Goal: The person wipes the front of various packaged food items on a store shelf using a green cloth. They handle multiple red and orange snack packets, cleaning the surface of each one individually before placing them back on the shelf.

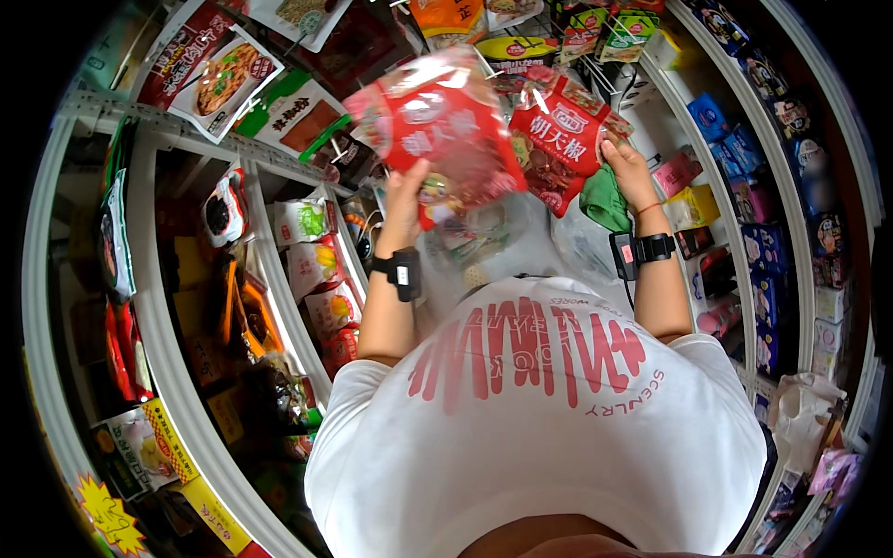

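Observation:
My left hand (404, 206) is closed on the lower left edge of a large red plastic food bag (456, 121), which is smeared by motion. In my right hand (629, 175) is a second red bag (556, 130), pinched at its right edge; what look like dried chillies show in its lower part. A crumpled green cloth (605, 199) hangs under the right palm, held along with that bag. Both bags are raised side by side in front of the hanging racks, the left one larger in view.
Hanging food packets, such as a dark red one (209, 70) and a green-edged one (293, 116), fill the rack ahead. White-framed shelves (177, 344) with packets stand at my left. Blue packs (730, 135) line the right shelves. Clear plastic (502, 232) lies below the bags.

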The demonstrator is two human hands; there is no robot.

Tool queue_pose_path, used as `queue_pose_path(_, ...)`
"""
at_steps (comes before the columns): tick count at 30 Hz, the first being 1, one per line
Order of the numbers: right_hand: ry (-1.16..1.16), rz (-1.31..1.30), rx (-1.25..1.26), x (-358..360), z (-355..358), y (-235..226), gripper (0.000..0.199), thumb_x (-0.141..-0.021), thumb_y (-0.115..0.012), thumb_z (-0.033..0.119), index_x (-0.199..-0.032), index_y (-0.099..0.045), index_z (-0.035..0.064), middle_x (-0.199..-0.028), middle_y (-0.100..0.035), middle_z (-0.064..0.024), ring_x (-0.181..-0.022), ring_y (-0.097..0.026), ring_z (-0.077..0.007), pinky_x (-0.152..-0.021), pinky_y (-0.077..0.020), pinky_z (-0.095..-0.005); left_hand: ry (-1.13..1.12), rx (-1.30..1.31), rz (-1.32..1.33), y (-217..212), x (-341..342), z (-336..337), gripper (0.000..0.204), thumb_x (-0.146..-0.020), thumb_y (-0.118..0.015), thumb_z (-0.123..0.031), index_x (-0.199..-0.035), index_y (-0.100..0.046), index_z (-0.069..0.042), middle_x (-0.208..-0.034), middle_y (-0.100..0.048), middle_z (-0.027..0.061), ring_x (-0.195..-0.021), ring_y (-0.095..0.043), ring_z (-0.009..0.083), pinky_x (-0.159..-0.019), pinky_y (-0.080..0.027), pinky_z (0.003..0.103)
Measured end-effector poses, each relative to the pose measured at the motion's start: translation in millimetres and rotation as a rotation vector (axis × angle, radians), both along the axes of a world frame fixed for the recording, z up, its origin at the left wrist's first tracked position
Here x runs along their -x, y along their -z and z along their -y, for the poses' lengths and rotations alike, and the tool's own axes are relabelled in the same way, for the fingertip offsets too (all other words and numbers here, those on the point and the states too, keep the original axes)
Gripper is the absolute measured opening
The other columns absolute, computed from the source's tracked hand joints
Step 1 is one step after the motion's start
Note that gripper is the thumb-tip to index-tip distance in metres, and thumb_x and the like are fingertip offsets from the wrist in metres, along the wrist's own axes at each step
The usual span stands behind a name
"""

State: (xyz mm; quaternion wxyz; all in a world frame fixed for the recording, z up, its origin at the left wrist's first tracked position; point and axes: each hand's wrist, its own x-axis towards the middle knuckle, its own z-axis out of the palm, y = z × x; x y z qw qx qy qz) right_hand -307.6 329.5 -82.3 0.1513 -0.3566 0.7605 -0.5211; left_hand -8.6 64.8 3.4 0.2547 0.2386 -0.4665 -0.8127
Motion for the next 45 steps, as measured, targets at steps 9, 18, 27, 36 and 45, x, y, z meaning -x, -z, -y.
queue_pose_path(9,-0.151,0.293,-0.117,-23,-11,-19,0.038,-0.089,-0.058,0.038,-0.094,-0.068,0.0021,-0.083,-0.067,-0.0069,-0.073,-0.057,-0.0149,-0.068,-0.0443,-0.0315,0.463,0.2,0.062,16,58,-43,0.036,-0.089,-0.061,-0.021,-0.119,-0.051,-0.004,-0.097,-0.065,0.0037,-0.084,-0.062,0.0124,-0.078,-0.049,0.026)
queue_pose_path(18,-0.124,0.221,-0.011,-33,-30,-7,0.028,-0.094,-0.05,0.024,-0.104,-0.064,0.0022,-0.098,-0.065,-0.0022,-0.088,-0.054,-0.0099,-0.081,-0.0433,-0.0262,0.627,0.139,0.143,7,75,-44,0.029,-0.089,-0.063,-0.025,-0.107,-0.06,-0.003,-0.094,-0.066,0.0036,-0.079,-0.063,0.0118,-0.074,-0.05,0.026)
queue_pose_path(27,0.041,0.518,0.103,-64,-30,-57,0.027,-0.095,-0.055,0.019,-0.11,-0.063,-0.0015,-0.102,-0.065,0.0017,-0.09,-0.056,-0.0049,-0.084,-0.044,-0.0216,0.564,0.137,0.138,13,85,-50,0.022,-0.091,-0.06,-0.022,-0.102,-0.06,-0.002,-0.088,-0.065,0.0042,-0.078,-0.061,0.0119,-0.07,-0.048,0.025)
queue_pose_path(36,0.216,0.428,0.017,-52,-48,-59,0.027,-0.091,-0.062,0.023,-0.104,-0.065,-0.0007,-0.095,-0.065,0.0005,-0.086,-0.057,-0.007,-0.081,-0.0447,-0.0215,0.497,0.156,0.1,8,92,-60,0.023,-0.091,-0.061,-0.026,-0.099,-0.061,-0.004,-0.087,-0.064,0.0002,-0.075,-0.059,0.0077,-0.069,-0.047,0.023)
queue_pose_path(45,0.657,0.098,0.317,-37,-67,-95,0.03,-0.088,-0.065,0.02,-0.111,-0.061,0.0007,-0.101,-0.063,-0.0058,-0.088,-0.059,-0.0118,-0.078,-0.048,-0.0244,0.49,0.317,0.093,9,98,-61,0.022,-0.091,-0.061,-0.024,-0.098,-0.06,-0.003,-0.085,-0.065,0.0023,-0.073,-0.061,0.0092,-0.066,-0.049,0.025)
